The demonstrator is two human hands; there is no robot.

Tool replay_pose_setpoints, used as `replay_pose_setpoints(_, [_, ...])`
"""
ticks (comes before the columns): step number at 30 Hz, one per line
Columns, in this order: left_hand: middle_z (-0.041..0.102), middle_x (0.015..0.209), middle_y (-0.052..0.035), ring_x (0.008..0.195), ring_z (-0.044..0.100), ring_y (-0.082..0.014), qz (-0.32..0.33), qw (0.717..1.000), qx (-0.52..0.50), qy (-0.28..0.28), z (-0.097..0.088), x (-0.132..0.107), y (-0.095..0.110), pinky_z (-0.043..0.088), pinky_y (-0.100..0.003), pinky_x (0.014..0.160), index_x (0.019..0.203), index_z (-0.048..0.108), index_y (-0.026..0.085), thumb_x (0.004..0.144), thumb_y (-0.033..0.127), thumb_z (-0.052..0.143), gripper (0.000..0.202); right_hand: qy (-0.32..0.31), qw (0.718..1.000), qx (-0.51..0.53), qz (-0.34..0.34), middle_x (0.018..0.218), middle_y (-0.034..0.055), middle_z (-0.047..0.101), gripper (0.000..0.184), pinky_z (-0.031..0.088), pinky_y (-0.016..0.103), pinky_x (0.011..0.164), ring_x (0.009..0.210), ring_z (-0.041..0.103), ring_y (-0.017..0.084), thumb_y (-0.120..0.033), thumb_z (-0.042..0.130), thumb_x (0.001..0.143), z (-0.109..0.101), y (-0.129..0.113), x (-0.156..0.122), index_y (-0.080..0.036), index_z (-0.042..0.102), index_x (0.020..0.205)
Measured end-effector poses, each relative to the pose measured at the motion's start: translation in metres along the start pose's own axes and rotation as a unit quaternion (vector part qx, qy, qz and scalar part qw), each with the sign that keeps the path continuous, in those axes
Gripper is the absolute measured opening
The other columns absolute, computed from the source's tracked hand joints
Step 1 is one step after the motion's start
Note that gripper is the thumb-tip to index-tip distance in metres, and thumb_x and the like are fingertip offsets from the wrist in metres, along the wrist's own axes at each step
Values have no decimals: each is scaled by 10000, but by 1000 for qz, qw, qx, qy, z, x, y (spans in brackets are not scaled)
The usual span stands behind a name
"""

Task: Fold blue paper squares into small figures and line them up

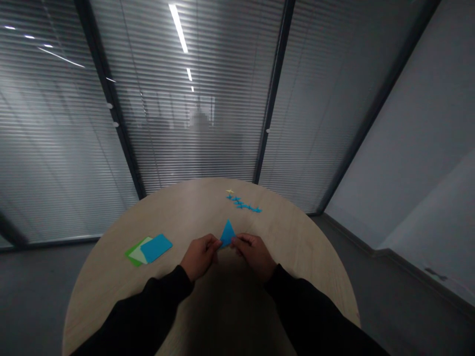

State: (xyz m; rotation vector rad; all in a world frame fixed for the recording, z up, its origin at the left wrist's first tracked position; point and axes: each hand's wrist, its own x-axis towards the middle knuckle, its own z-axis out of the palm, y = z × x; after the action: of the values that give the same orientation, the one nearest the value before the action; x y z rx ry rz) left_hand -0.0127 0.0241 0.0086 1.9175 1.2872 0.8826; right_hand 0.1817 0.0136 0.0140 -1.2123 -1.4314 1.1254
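Left hand (200, 257) and right hand (254, 256) both clenched in a pinch on a blue folded paper triangle (227, 234), which sits between them, apex up, and appears raised off the round wood-grain table (297, 247). Two-hand pinch probably keeps the folded layers from springing apart; fingers hide the base, so can't confirm the layers. Left of grip, within reach: blue paper sheet (156, 248) overlapping a pale paper sheet (144, 250) and green paper sheet (132, 257). Beyond grip, well apart: row of small blue paper stars (243, 202), small yellow paper star (230, 191) at far end.
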Motion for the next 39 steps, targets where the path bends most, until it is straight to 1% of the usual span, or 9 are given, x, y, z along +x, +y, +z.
replay_pose_setpoints(2, [685, 616, -24, 581, 607, -190, 9, 1000, 8, 11, 1, 0, 1, 413, -292, 603, 760, 622, 194, 949, 452, 445, 366, 5, 1000, -8, -4, 626, 2, 600, 321, 383, 259, 545, 564, 504, 139, -482, 656, 819, 0, 0, 0, -175, 703, 739])
replay_pose_setpoints(5, [703, 793, -43, 668, 625, -197, 41, 996, 21, 71, 2, -2, 2, 445, -304, 650, 1040, 644, 178, 918, 404, 525, 283, 19, 999, -21, -22, 618, 3, 597, 329, 386, 263, 551, 566, 503, 141, -485, 668, 820, -1, 2, 0, -174, 694, 716])
replay_pose_setpoints(7, [689, 874, -51, 707, 626, -203, 59, 993, 34, 97, 4, -4, 2, 464, -313, 669, 1216, 587, 184, 881, 387, 595, 392, 28, 999, -26, -33, 603, -7, 579, 340, 378, 263, 554, 563, 491, 138, -493, 672, 824, -1, 3, 0, -176, 683, 702])
replay_pose_setpoints(9, [680, 902, -54, 729, 629, -209, 67, 993, 47, 87, 6, -5, 3, 475, -318, 674, 1249, 579, 196, 849, 396, 648, 452, 30, 999, -21, -38, 594, -19, 558, 340, 362, 260, 549, 558, 474, 133, -499, 683, 817, -1, 4, 0, -180, 674, 701])
replay_pose_setpoints(18, [745, 1022, -77, 771, 660, -198, 82, 996, 16, 33, 5, -5, 5, 487, -311, 711, 1229, 606, 209, 891, 293, 582, 349, 40, 996, -61, -58, 585, -33, 511, 298, 345, 255, 555, 573, 445, 130, -436, 756, 748, 2, 2, -2, -184, 635, 645])
replay_pose_setpoints(24, [679, 683, -22, 633, 661, -195, 58, 997, -31, 50, 5, -4, 2, 466, -302, 632, 906, 605, 193, 956, 369, 463, 231, 28, 996, -58, -61, 574, -45, 462, 331, 312, 248, 530, 552, 405, 119, -463, 736, 763, 0, 6, -1, -183, 599, 651])
replay_pose_setpoints(30, [621, 657, 12, 590, 615, -163, 3, 985, -167, 41, 6, -1, 2, 451, -269, 570, 851, 565, 196, 900, 474, 539, 284, 16, 993, -79, -84, 604, -32, 485, 289, 335, 258, 542, 565, 433, 128, -445, 663, 820, 1, 6, -1, -182, 609, 713])
replay_pose_setpoints(36, [581, 597, 27, 544, 555, -139, -14, 983, -180, 32, 4, 0, 1, 395, -252, 537, 782, 545, 195, 870, 477, 578, 297, 49, 994, 25, -95, 703, -36, 549, 179, 411, 258, 547, 579, 510, 135, -314, 634, 803, 2, 6, 1, -224, 506, 889])
replay_pose_setpoints(39, [573, 569, 33, 504, 511, -120, -26, 980, -197, 21, 3, 1, -1, 360, -241, 517, 747, 505, 203, 866, 483, 588, 316, 33, 992, 14, -123, 643, -57, 526, 140, 412, 253, 557, 559, 522, 132, -208, 555, 806, -3, 8, 2, -224, 537, 944])
